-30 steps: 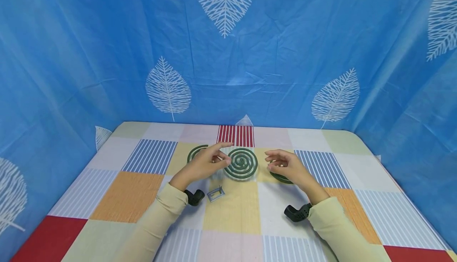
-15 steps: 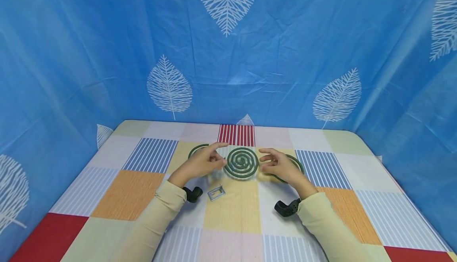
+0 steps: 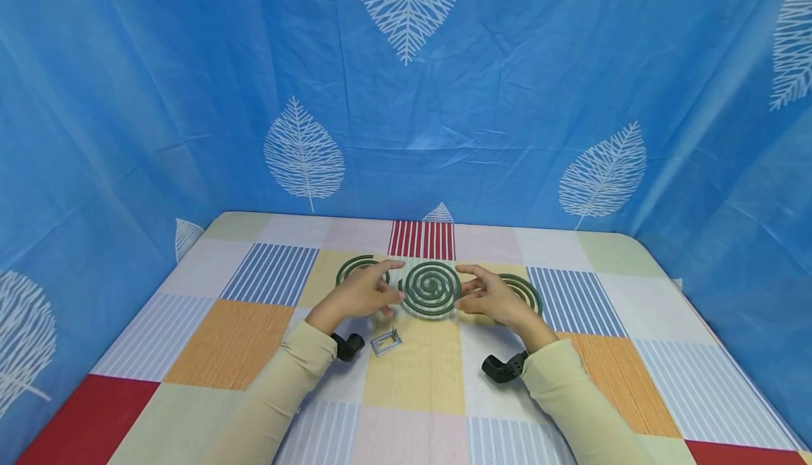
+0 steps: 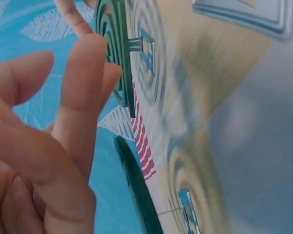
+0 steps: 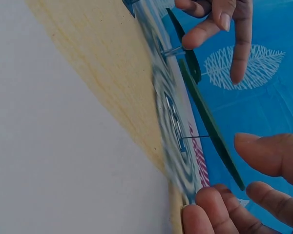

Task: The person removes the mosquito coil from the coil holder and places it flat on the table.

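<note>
A green mosquito coil (image 3: 431, 289) sits raised on a thin metal stand (image 5: 175, 122) between the two hands. To its left, my left hand (image 3: 363, 292) hovers with index finger stretched and thumb apart, near the coil's left rim; it pinches nothing. My right hand (image 3: 495, 296) is at the right rim, thumb and fingertips spread close to the edge; contact is unclear. A second coil (image 3: 355, 265) lies partly behind the left hand, and a third coil (image 3: 525, 290) partly behind the right. Nearer the body lies an uncoiled-on flat metal stand (image 3: 386, 342) with an upturned prong.
A patchwork tablecloth (image 3: 412, 380) covers the table. Behind and at both sides hangs a blue curtain (image 3: 476, 113) with white leaf prints. Each wrist wears a black camera mount (image 3: 504, 368).
My right hand has moved left to the middle coil's right rim, uncovering more of the right coil. My left hand has drawn slightly left, its fingers spreading. The coils stay in place.
</note>
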The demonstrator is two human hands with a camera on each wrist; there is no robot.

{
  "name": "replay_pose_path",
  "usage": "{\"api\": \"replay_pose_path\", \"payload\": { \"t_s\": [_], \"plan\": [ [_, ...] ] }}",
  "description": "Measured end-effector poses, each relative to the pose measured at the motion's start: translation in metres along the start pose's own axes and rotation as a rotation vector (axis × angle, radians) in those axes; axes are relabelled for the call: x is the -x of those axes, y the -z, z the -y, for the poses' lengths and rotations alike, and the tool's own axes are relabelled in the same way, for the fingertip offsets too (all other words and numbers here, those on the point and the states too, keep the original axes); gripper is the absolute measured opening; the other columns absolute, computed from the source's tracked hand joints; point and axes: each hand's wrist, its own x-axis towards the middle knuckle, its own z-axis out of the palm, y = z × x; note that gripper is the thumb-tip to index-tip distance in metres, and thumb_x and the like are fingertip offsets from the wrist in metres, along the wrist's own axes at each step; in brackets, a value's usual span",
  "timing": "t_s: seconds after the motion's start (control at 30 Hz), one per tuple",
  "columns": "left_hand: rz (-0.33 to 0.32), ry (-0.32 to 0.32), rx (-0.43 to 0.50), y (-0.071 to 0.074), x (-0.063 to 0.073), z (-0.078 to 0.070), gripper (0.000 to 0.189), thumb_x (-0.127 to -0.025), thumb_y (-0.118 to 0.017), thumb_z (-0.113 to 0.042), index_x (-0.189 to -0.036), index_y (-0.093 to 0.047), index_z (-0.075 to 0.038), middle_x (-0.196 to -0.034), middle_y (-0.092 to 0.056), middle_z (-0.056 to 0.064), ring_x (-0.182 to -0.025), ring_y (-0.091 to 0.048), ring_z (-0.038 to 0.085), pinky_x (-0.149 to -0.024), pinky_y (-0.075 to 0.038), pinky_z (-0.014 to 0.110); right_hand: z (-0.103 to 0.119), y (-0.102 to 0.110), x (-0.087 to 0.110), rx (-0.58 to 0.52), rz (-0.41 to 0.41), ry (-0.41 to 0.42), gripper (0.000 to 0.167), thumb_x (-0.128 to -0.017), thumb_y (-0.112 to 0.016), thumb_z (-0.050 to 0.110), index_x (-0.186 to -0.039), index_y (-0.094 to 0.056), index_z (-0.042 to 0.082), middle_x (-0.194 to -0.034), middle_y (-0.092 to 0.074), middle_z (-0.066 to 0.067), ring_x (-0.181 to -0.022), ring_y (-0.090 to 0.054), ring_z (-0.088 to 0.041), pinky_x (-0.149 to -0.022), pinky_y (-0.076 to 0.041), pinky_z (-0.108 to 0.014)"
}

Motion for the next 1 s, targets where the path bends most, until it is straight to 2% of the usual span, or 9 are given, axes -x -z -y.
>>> {"api": "replay_pose_path", "payload": {
  "t_s": [0.13,0.3,0.43,0.67,0.83,1.0],
  "plan": [
    [-0.011,0.033,-0.014,-0.004,0.0,-0.001,0.066,-0.107,-0.07,-0.019,-0.165,-0.043,-0.005,-0.072,-0.073,0.0,-0.066,-0.072,0.02,-0.064,-0.05,0.03,-0.003,-0.001,0.0,0.017,-0.004,0.014,0.073,-0.093,-0.078,-0.004,-0.157,-0.043,-0.013,-0.115,-0.067,-0.025,-0.096,-0.07,-0.022,-0.08,-0.056,-0.031],
    [-0.006,0.053,0.008,-0.007,0.0,-0.002,0.066,-0.107,-0.069,-0.017,-0.165,-0.042,-0.004,-0.073,-0.073,0.0,-0.066,-0.072,0.018,-0.064,-0.053,0.029,-0.003,-0.004,0.0,0.064,-0.021,0.026,0.07,-0.093,-0.078,-0.005,-0.154,-0.045,-0.014,-0.108,-0.07,-0.023,-0.097,-0.072,-0.026,-0.078,-0.056,-0.033],
    [-0.005,0.066,0.009,-0.01,-0.001,-0.001,0.067,-0.108,-0.069,-0.017,-0.166,-0.04,-0.004,-0.074,-0.073,0.001,-0.065,-0.071,0.019,-0.062,-0.053,0.029,-0.003,-0.006,-0.001,0.081,-0.036,0.025,0.069,-0.092,-0.079,-0.004,-0.152,-0.048,-0.014,-0.103,-0.07,-0.017,-0.093,-0.071,-0.023,-0.076,-0.056,-0.032],
    [-0.014,0.08,-0.005,-0.014,-0.004,-0.002,0.071,-0.107,-0.071,-0.017,-0.166,-0.037,0.001,-0.076,-0.073,0.0,-0.065,-0.07,0.018,-0.06,-0.05,0.028,-0.006,-0.006,0.001,0.111,-0.043,0.081,0.066,-0.09,-0.08,-0.001,-0.147,-0.051,-0.014,-0.095,-0.071,-0.011,-0.084,-0.069,-0.016,-0.069,-0.054,-0.029],
    [-0.001,0.091,0.014,-0.015,-0.006,0.0,0.07,-0.107,-0.07,-0.018,-0.165,-0.037,0.003,-0.076,-0.073,0.0,-0.066,-0.07,0.016,-0.06,-0.05,0.027,-0.005,-0.009,-0.001,0.139,-0.061,0.024,0.067,-0.091,-0.08,-0.001,-0.151,-0.052,-0.011,-0.097,-0.071,-0.011,-0.085,-0.068,-0.018,-0.068,-0.053,-0.03],
    [0.011,0.104,0.056,-0.014,-0.007,0.001,0.07,-0.107,-0.069,-0.017,-0.165,-0.037,0.004,-0.076,-0.073,0.001,-0.069,-0.071,0.014,-0.062,-0.05,0.027,-0.004,-0.01,-0.001,0.155,-0.063,0.02,0.068,-0.092,-0.08,-0.004,-0.152,-0.049,-0.012,-0.097,-0.072,-0.014,-0.087,-0.071,-0.022,-0.071,-0.055,-0.034]
  ]
}}
